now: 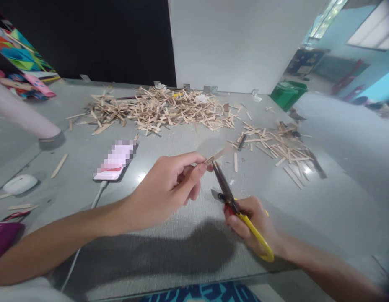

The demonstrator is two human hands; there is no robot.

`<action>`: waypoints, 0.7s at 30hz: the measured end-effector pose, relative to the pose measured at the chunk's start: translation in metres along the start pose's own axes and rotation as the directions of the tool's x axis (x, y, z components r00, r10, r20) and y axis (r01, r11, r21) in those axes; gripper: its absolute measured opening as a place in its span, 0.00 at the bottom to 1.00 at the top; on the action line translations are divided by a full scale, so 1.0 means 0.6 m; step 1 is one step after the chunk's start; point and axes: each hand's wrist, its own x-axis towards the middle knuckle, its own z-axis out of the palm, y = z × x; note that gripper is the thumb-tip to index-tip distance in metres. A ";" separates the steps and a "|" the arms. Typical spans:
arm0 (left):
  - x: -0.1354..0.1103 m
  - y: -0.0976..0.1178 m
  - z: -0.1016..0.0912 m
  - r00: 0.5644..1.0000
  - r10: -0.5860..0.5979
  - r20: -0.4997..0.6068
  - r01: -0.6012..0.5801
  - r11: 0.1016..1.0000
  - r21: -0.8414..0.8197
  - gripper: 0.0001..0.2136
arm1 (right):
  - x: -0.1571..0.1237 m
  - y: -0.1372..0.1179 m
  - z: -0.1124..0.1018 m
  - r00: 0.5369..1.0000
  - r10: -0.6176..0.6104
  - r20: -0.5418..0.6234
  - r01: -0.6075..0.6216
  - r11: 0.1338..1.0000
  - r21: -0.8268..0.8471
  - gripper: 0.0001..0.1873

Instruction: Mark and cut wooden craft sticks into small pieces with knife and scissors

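Observation:
My left hand [172,184] pinches a thin wooden stick [218,154] between thumb and fingers, holding it above the grey table [182,243]. The stick's far end is blurred. My right hand [252,224] grips yellow-handled scissors [235,205], whose dark blades point up and meet the stick just beyond my left fingertips. A large heap of cut wooden sticks [159,109] lies at the back of the table, and a smaller heap [276,142] lies to the right.
A phone [116,161] with a white cable lies left of my hands. A white round object [20,183] and loose sticks sit at the far left. Another person's sleeve [21,113] reaches in at upper left. A green bin [289,93] stands beyond the table.

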 end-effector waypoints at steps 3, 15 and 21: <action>-0.002 0.000 -0.001 1.000 0.019 -0.003 -0.019 1.000 0.011 0.17 | 0.002 -0.002 0.000 1.000 -0.011 0.000 0.011 1.000 -0.006 0.27; 0.000 0.002 -0.008 1.000 0.021 -0.004 -0.021 0.990 0.142 0.15 | 0.005 -0.008 -0.001 0.998 -0.052 -0.017 0.051 0.997 -0.066 0.25; -0.004 0.003 -0.008 1.000 0.022 0.004 -0.022 0.992 0.123 0.15 | 0.006 -0.009 -0.001 0.996 -0.077 -0.042 0.074 0.994 -0.080 0.24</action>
